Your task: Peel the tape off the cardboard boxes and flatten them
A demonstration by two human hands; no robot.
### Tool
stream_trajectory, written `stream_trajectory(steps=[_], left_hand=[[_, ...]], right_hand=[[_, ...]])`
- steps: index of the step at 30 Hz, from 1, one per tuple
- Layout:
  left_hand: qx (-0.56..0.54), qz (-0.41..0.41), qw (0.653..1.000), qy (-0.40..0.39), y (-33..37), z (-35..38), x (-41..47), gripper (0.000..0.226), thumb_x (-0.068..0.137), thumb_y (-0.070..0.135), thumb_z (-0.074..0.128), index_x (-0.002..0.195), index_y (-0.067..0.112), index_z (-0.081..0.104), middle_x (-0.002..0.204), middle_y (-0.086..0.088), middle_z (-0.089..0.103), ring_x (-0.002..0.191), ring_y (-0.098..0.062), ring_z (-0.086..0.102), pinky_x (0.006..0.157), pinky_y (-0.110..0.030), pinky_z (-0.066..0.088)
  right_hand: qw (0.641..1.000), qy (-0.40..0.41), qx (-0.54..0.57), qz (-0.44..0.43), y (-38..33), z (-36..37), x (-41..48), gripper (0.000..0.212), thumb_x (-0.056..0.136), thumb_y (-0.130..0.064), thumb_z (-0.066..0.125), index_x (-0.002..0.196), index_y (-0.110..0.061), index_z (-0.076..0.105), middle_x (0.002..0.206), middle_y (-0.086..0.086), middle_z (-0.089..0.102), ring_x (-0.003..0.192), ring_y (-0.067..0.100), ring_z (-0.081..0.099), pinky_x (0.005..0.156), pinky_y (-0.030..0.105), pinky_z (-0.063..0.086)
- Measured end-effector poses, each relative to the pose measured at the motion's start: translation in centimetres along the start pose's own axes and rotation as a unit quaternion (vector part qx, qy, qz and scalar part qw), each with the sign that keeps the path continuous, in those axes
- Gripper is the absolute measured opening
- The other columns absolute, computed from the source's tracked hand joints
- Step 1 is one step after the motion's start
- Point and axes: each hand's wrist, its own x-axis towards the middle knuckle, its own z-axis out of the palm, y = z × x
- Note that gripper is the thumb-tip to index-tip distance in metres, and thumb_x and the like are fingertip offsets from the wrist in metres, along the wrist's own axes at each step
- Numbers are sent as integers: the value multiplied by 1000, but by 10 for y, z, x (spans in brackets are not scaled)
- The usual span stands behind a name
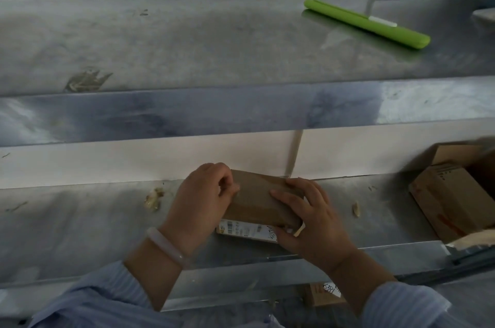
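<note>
A small brown cardboard box (261, 200) rests on the lower steel shelf (80, 220), with a white printed label (246, 230) on its near side. My left hand (199, 203) grips the box's left end, fingers curled over its top edge. My right hand (310, 220) holds the right end, fingers spread on the top face, thumb at the near corner by a curl of pale tape (299, 230). A white bangle sits on my left wrist.
A larger open cardboard box (452, 193) stands at the right on the same shelf. A green-handled tool (367, 22) lies on the upper steel shelf. Tape scraps (154, 199) lie left and right of the box. Another box (322, 294) shows below the shelf.
</note>
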Motion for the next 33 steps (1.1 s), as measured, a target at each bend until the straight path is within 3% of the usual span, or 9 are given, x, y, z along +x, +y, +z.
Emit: stream_trajectory(steps=[6,10,12,14,16,19,24,27,33], left_hand=[[85,79,993,28,-4,-6,-9,20,74,3,69,76,19,57,80,6,53,68,-9,47,60,-20,36],[71,151,986,-29,-4,-4,-9,6,79,17,74,84,20,71,84,6,61,75,-12,57,65,-23,47],[50,146,986,-66,-4,-5,-8,24,88,39,57,93,23,75,88,10,61,81,-9,56,73,-22,47],[21,127,988,-90,-3,-7,-8,34,92,43,48,103,24,74,93,12,60,86,-3,51,79,-12,37],[-8,80,993,-90,-3,-8,-7,28,93,34,56,117,25,69,99,11,59,89,0,48,78,-7,32],[-10,19,997,-73,-4,-4,-9,43,87,37,67,127,25,61,104,12,49,95,-3,47,81,-10,34],[35,29,998,-47,2,-3,-9,32,85,38,69,112,21,70,103,9,57,96,-10,51,85,-22,43],[33,23,999,-33,4,-3,-5,16,87,33,66,98,23,71,95,9,61,89,-8,53,84,-25,45],[9,-8,1000,21,-8,5,-4,12,91,17,59,81,17,52,83,6,51,71,-6,47,63,-15,39]], right_hand=[[1000,-10,-8,7,-1,0,0,60,72,-49,69,128,-28,61,136,2,48,127,23,43,103,34,42],[1000,-9,-11,8,-1,0,-2,59,72,-48,69,128,-29,62,135,2,49,126,26,46,100,40,48],[1000,-8,-8,8,-1,1,-2,59,72,-47,69,128,-28,62,135,2,48,126,25,46,99,40,49],[1000,-9,-8,8,-1,1,-2,59,73,-47,69,128,-28,62,136,2,48,126,25,46,98,40,49],[1000,-9,-6,7,0,1,-2,59,72,-47,69,128,-28,62,136,2,48,126,25,46,99,40,49],[1000,-10,-9,6,1,1,-1,59,73,-48,69,128,-27,61,137,2,48,127,25,45,100,42,48],[999,-25,-19,-9,0,1,3,64,77,-55,66,133,-27,56,145,-2,46,142,25,32,113,44,34],[996,-60,-55,-21,-7,7,8,66,85,-64,52,143,-34,42,151,-5,40,145,20,26,118,45,25],[996,-65,-57,-7,-5,12,5,64,87,-62,50,145,-38,38,151,-5,41,143,20,32,116,49,28]])
